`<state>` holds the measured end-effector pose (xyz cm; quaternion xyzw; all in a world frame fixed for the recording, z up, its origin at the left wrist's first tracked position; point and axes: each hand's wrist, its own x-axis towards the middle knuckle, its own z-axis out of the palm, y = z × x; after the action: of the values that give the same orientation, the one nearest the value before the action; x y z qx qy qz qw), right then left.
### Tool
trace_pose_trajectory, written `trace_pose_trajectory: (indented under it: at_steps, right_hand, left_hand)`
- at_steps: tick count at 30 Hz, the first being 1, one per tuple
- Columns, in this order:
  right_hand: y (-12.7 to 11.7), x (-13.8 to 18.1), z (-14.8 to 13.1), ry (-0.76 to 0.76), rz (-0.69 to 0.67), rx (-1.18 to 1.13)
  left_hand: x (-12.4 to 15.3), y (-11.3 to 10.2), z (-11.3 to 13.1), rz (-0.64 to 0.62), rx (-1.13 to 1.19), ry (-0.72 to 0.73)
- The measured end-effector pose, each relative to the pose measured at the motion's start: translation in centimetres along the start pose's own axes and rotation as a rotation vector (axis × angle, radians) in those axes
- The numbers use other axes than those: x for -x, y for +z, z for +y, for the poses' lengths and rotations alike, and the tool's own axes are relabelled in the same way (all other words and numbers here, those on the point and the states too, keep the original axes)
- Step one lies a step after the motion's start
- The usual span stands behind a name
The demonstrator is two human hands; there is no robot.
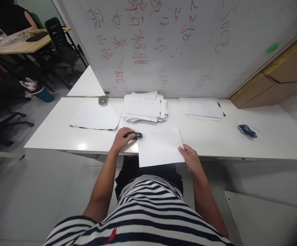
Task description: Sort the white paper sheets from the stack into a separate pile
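My left hand (pixel 123 139) is closed around a black stapler (pixel 137 135) at the front of the white table. The stapler's end meets the upper left corner of a white sheet of paper (pixel 160 148). By its right edge my right hand (pixel 189 155) grips the sheet, thumb on top. The paper reaches over the table's front edge; its upward side looks blank. Whether it is one sheet or several together I cannot tell. Just beyond it lies a thick, uneven stack of printed papers (pixel 144 106).
On the left lie more white sheets (pixel 94 116) with a small grey round-cornered object (pixel 102 100). Clipped-looking printed papers (pixel 202 108) and a dark blue object (pixel 247 131) are on the right. A whiteboard (pixel 153 44) with red writing stands behind; cardboard boxes (pixel 274 73) are at right.
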<state>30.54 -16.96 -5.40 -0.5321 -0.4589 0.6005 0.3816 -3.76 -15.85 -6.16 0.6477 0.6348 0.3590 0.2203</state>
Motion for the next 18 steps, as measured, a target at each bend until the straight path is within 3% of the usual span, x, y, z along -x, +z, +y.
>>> trace_pose_trajectory:
  at_steps: [4, 7, 12, 18]
  right_hand:
    - [-1.0, 1.0, -2.2, -0.086, 0.027, 0.268]
    - [-1.7, 1.7, -2.9, -0.146, 0.184, 0.414]
    - [-2.2, 1.8, -1.7, -0.249, 0.451, 0.28]
    - [-1.5, 1.4, 0.7, -0.244, 0.509, 0.253]
  left_hand:
    - [-0.4, 0.6, 0.1, 0.003, -0.162, 0.073]
    - [-0.5, 1.0, -0.3, 0.02, -0.226, 0.066]
    - [-0.7, 1.2, -0.7, 0.027, -0.273, 0.008]
    - [-0.7, 1.3, -0.5, 0.038, -0.282, -0.025]
